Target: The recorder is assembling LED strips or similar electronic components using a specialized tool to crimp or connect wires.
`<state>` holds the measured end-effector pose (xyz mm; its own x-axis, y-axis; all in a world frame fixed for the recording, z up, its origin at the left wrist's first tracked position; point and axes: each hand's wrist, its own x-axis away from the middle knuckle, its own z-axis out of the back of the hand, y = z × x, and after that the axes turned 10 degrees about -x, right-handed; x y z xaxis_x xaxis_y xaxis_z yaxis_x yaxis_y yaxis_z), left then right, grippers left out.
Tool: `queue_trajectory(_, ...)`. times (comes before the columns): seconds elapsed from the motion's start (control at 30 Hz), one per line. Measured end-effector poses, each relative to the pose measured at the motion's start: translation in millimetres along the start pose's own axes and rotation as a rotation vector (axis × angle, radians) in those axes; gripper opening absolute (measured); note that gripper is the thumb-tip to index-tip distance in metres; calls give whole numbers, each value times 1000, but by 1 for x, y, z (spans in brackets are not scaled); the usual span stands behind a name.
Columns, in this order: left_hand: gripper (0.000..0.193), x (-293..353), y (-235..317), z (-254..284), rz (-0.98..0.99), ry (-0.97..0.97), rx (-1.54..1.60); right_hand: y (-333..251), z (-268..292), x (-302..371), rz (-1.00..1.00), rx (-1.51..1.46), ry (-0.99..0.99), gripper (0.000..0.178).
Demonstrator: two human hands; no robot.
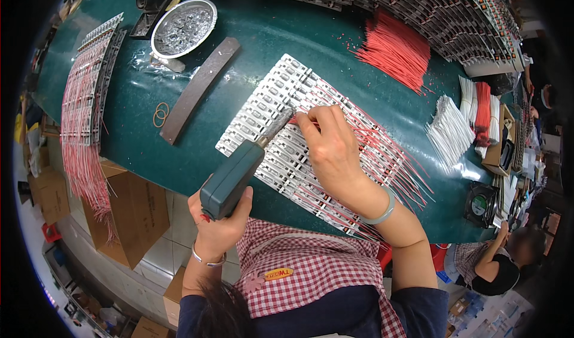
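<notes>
My left hand (222, 233) is wrapped around a dark green soldering gun (232, 177). Its greyish metal tip (278, 126) points up and right, over a panel of small white and grey parts (272, 99) on the table. Close by the end of the tip, my right hand (335, 149) is closed in a pinch on a red wire (294, 119); the fingers hide most of it. Many red wires (394, 149) stretch from the panel's rows toward the right. A pale bangle (385, 209) circles my right wrist.
On the green table (209, 170) lie a brown bar (200, 90), rubber bands (160, 115) and a metal bowl (184, 28) of silvery bits. A wired panel stack (89, 104) overhangs the left edge. Red wires (394, 51), white wires (448, 131) and a black fan (480, 203) lie right. Another person (490, 266) sits there.
</notes>
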<state>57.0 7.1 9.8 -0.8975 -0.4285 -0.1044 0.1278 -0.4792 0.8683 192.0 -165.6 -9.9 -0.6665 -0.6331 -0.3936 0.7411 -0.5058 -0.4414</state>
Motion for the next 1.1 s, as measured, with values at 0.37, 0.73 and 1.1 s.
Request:
queue_trajectory(0.37, 16, -5, 6, 4, -24, -71, -91, 3, -1, 0, -19, -26, -22, 27)
queue_trajectory(0.73, 22, 12, -1, 6, 118, 57, -37, 3, 0, 1, -5, -19, -13, 25)
queue_trajectory(1.1, 38, 25, -18, 16, 34, -9, -31, -2, 4, 7, 38, -18, 99, 27)
